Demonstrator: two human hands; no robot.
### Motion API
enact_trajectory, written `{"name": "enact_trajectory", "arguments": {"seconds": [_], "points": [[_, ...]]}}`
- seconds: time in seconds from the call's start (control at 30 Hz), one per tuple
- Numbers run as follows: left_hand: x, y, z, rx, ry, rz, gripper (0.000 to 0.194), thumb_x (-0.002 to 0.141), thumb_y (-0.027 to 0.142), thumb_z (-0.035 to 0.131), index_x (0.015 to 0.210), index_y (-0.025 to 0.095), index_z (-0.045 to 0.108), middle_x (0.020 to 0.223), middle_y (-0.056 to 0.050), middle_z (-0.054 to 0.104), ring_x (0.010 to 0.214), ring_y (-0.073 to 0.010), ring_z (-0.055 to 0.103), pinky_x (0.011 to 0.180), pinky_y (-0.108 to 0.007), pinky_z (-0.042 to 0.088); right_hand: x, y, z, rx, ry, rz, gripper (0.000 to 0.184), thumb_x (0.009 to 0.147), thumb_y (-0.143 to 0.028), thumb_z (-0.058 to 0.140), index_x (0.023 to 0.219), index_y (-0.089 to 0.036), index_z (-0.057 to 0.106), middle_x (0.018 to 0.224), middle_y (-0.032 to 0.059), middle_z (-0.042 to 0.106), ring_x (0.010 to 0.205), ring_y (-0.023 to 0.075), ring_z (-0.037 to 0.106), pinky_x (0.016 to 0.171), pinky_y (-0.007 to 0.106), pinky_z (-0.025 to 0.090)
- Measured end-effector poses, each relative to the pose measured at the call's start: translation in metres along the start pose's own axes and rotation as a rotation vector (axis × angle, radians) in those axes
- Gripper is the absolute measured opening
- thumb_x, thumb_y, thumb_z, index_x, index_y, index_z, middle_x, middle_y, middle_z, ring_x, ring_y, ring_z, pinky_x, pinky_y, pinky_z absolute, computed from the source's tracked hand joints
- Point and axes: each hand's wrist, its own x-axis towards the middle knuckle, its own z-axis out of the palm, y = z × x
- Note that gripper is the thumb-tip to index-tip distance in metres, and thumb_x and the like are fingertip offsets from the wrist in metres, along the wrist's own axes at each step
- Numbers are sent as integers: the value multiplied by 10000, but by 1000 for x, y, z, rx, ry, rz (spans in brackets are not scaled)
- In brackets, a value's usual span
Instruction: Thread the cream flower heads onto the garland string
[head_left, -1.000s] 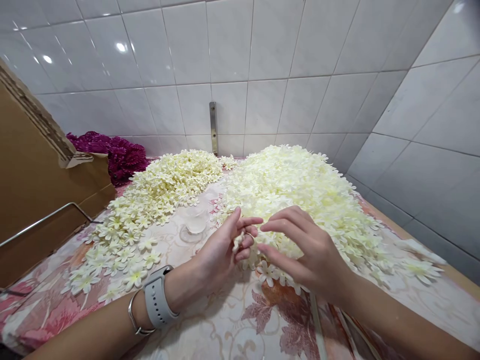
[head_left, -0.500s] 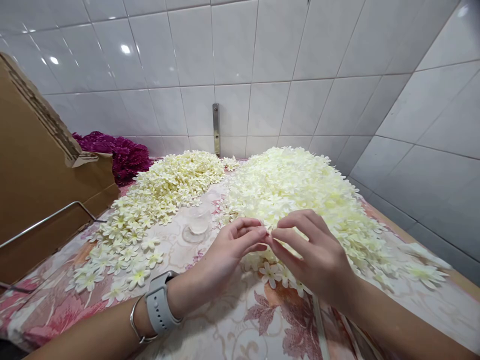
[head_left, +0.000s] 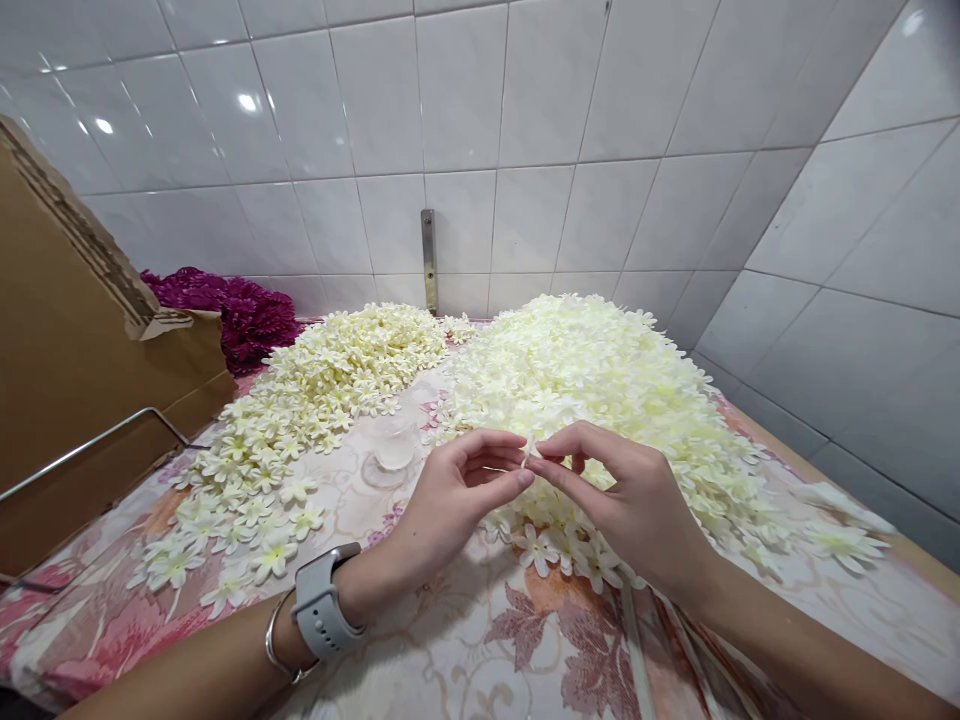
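My left hand (head_left: 450, 500) and my right hand (head_left: 622, 500) meet fingertip to fingertip over the near edge of a big heap of cream fabric flowers (head_left: 592, 390). Both pinch one small cream flower piece (head_left: 529, 452) between thumb and fingers. A grey smartwatch (head_left: 319, 605) and a thin bangle sit on my left wrist. A second, flatter spread of cream flowers (head_left: 300, 420) lies to the left. Loose flowers (head_left: 555, 550) lie just under my hands.
A pink floral cloth (head_left: 465, 650) covers the table. A small clear dish (head_left: 391, 452) stands between the two flower piles. A cardboard box (head_left: 67, 350) with a metal rod fills the left. Magenta flowers (head_left: 232, 310) lie at the back left. White tiled walls close the back and right.
My hands, apart one second ago with the left holding a flower piece, have come together. Both now pinch the piece, held slightly higher.
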Motion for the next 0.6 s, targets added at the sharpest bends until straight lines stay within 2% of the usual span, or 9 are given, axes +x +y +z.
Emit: {"name": "enact_trajectory", "arguments": {"seconds": [0.1, 0.3, 0.43, 0.6], "points": [[-1, 0, 0, 38, -9, 31, 156, 714, 217, 721, 843, 172, 645, 875, -25, 669, 832, -150, 632, 744, -251, 489, 1, -3, -2, 95, -29, 113, 140, 807, -247, 631, 678, -196, 648, 638, 1, 668, 580, 142, 599, 558, 269, 468], [-1, 1, 1, 42, 41, 26, 151, 709, 201, 716, 810, 170, 609, 808, -8, 641, 786, -139, 619, 697, -238, 478, 3, -4, -4, 251, -75, 275, 150, 790, -329, 640, 744, -206, 713, 721, 17, 724, 665, 174, 660, 607, 275, 522], [-1, 2, 1, 20, 24, 15, 132, 713, 218, 716, 784, 166, 618, 804, -5, 631, 790, -133, 602, 711, -233, 465, 4, -5, -6, 269, -56, 279, 130, 759, -317, 675, 696, -206, 699, 678, 7, 707, 633, 157, 651, 592, 255, 525], [0, 2, 0, -53, 7, -32, 133, 715, 238, 723, 751, 155, 627, 752, 2, 621, 751, -123, 594, 741, -246, 471, 4, -5, -6, 191, -64, 173, 101, 791, -238, 633, 705, -208, 679, 686, 2, 702, 641, 153, 644, 615, 265, 524]]}}
